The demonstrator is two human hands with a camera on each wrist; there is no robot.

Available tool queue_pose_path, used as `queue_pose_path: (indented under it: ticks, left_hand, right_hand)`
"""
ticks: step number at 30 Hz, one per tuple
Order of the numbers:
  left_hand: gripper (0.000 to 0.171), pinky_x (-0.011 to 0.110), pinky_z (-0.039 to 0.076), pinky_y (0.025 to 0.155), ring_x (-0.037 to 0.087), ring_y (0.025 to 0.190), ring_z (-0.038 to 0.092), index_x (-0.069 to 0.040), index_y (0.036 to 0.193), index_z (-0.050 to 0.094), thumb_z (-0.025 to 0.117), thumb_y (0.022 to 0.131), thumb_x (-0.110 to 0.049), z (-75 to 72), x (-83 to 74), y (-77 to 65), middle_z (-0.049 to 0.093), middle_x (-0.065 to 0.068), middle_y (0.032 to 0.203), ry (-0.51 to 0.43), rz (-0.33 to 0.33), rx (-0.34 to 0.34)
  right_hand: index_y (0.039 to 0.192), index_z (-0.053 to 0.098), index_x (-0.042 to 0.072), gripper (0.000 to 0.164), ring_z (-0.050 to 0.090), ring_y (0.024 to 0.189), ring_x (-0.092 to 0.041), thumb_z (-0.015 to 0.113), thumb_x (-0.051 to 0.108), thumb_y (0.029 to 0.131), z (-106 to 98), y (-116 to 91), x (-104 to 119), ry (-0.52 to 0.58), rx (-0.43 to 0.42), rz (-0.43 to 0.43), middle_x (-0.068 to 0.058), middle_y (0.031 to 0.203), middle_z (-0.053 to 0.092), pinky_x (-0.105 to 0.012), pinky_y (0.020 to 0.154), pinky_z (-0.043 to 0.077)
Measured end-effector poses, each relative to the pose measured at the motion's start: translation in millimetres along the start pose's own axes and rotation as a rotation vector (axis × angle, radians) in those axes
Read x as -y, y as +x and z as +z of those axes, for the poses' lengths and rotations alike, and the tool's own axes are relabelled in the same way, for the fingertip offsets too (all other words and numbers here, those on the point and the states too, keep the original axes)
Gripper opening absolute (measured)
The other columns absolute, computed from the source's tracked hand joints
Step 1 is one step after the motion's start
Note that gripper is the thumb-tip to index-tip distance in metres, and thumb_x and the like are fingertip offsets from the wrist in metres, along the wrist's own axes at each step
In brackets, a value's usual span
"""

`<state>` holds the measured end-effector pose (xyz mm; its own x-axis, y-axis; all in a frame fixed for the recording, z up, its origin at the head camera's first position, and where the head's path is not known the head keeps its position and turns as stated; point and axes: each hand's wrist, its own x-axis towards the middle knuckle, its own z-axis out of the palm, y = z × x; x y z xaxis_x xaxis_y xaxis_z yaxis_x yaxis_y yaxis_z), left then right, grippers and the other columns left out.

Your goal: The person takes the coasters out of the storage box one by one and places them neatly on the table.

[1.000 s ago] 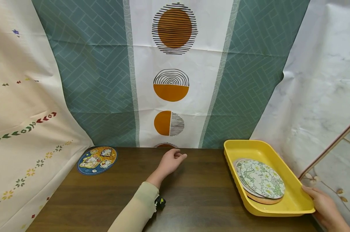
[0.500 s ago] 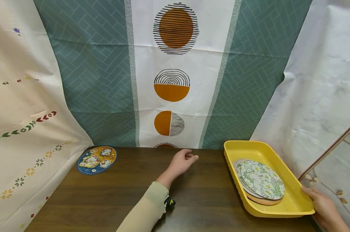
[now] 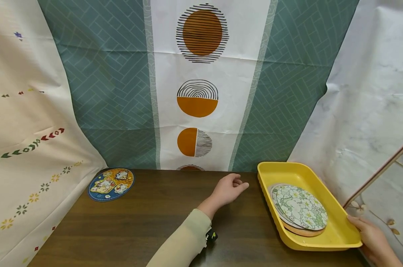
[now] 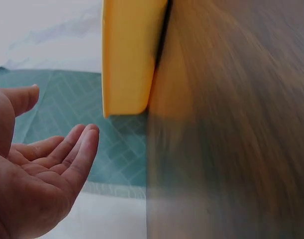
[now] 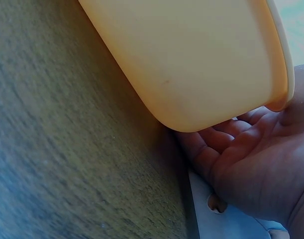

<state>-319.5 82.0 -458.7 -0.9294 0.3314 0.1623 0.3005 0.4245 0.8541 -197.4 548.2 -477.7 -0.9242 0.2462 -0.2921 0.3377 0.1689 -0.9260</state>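
My left hand [image 3: 228,189] hovers over the table left of the yellow tray [image 3: 341,231], its fingers loosely bent and nothing in them. In the left wrist view the palm and fingers show, apart from the tray's side [image 4: 129,59]. At the near right corner of the tray, my right hand [image 3: 375,237] grips the rim, thumb on top; in the right wrist view its fingers [image 5: 216,139] reach under the edge. Inside the tray lies a stack of thin round mats, the top one a green and white floral mat [image 3: 301,207]; the lower ones are mostly covered.
A round blue and orange mat with cartoon figures [image 3: 111,184] lies at the table's back left. The dark wooden table [image 3: 148,222] ends at a patterned green and white cloth [image 3: 194,144] behind. Cloths also hang at the left and right sides.
My left hand has moved to the right across the table, from the middle toward the yellow tray. The right hand, the tray and the mats stay in place.
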Motion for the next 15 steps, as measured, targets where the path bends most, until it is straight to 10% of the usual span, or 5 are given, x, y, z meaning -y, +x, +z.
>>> queue_pose_path:
  ticks: [15]
  left_hand:
    - [0.063, 0.026, 0.054, 0.087, 0.01, 0.104, 0.064, -0.009, 0.141, 0.059, 0.069, 0.095, -0.051, 32.2, -34.2, 5.6, 0.067, -0.005, 0.116, 0.075, 0.079, 0.022]
  right_hand:
    - [0.114, 0.057, -0.006, 0.049, 0.066, 0.079, -0.019, 0.038, 0.04, 0.11, 2.4, -0.7, 0.5, -0.025, -0.023, 0.025, 0.002, 0.091, 0.063, -0.038, 0.072, 0.059]
